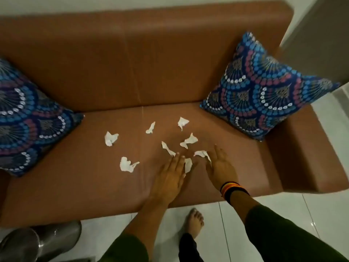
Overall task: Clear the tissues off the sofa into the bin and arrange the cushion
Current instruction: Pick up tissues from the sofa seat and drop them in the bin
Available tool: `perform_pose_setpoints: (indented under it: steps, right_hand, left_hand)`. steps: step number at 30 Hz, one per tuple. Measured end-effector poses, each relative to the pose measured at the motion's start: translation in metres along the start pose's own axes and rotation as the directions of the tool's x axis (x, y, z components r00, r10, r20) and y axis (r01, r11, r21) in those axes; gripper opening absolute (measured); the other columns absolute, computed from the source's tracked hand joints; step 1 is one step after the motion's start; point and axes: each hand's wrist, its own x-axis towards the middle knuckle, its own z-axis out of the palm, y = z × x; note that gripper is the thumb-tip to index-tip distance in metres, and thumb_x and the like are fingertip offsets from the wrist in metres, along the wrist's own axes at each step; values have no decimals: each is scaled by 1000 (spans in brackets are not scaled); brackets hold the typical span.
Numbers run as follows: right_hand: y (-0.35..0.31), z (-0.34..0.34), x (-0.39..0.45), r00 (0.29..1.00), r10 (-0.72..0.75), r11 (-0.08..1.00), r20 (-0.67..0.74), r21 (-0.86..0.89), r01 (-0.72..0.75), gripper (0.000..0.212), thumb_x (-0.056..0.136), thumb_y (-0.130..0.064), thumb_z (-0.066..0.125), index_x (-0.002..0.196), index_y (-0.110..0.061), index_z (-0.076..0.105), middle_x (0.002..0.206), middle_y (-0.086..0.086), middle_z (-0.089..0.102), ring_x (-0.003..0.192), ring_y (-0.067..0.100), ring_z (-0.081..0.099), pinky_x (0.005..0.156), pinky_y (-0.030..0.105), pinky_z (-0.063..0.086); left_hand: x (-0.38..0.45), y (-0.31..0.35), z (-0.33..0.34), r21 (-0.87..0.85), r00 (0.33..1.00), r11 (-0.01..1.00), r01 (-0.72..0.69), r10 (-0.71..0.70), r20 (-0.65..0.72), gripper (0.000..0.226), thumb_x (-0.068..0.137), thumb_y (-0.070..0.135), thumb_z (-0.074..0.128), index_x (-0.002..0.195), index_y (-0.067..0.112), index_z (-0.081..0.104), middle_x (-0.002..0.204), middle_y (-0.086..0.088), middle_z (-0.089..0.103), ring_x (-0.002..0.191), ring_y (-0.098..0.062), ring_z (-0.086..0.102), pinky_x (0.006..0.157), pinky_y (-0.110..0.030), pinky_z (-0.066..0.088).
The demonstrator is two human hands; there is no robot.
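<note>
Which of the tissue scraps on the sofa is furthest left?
The crumpled tissue nearest the left cushion. It sits alone, further left than the scrap below it and all those by the hands.

place: home living room | cues: brown sofa (pixel 151 59); patterned cushions (pixel 264 87); white tiled floor (pixel 330 214); bare foot (pixel 194 222)

Floor (pixel 321 214): white glossy tiles with thin dark grout lines, visible below the front edge of the seat and at the right edge of the view. Wall (pixel 113 4): plain white, running along the top edge. Bare foot (pixel 195 223): planted on the tiles near the bottom centre, toes pointing upward in the view; the leg above it appears dark-clothed.
</note>
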Motion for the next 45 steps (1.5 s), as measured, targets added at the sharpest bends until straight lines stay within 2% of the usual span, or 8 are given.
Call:
perform_pose_setpoints:
  steps: [5,9,12,18,24,32,38,45]
  right_hand:
    - [32,29,38,1000,17,999,13,49,-18,39,92,-14,57,132,-16,59,140,13,56,120,36,57,94,42,51]
    - [37,50,68,980,-80,995,183,-51,91,66,91,2,53,149,-24,37,160,10,27,140,35,37,101,45,48]
    - [35,63,80,935,-190,951,301,-181,252,82,87,9,54,152,-31,25,165,5,8,147,35,20,103,48,47]
    - [52,80,72,928,-258,902,269,-277,332,44,94,-3,56,137,-13,53,138,11,51,115,31,57,88,39,56]
    - [46,46,85,949,-198,957,247,-160,241,17,96,-10,56,109,-6,67,96,15,68,82,33,68,76,38,56]
    - [-6,36,164,884,-194,966,426,-76,249,89,88,-7,66,153,-37,15,115,18,63,98,35,64,83,42,55]
    - [-5,71,160,917,-108,986,384,-78,149,33,90,-10,61,124,-9,62,109,18,67,97,36,66,83,41,57]
    - [-9,80,78,954,-142,988,266,96,120,14,86,-5,66,95,-4,76,107,14,67,94,34,66,82,36,54]
  left_hand:
    - [32,18,65,31,1000,999,11,-12,24,64,102,31,57,157,8,34,162,-14,35,151,-30,33,122,-40,28]
    - [54,23,101,80,979,995,64,-78,190,75,106,25,49,162,10,0,171,-14,-2,157,-34,-1,128,-45,16]
    - [67,23,112,130,975,990,58,-84,204,87,101,13,57,161,10,-6,170,-15,-9,157,-34,-7,126,-43,2]
    - [82,12,103,46,970,994,104,-111,215,45,101,7,54,146,14,51,149,-10,47,136,-26,48,113,-33,41]
    - [72,-8,79,-84,949,961,263,-242,199,42,97,2,60,137,13,60,137,-9,63,119,-27,65,104,-35,52]
    - [112,-65,75,-113,933,932,345,-327,153,80,88,-3,63,156,22,30,118,-13,68,100,-37,69,80,-47,60]
    - [108,-65,80,48,936,948,315,-318,148,38,92,2,64,124,21,70,129,-12,61,104,-31,68,77,-40,57]
    - [52,-63,55,-166,888,872,460,-454,72,31,91,2,68,122,7,67,135,-16,56,109,-37,65,82,-47,59]
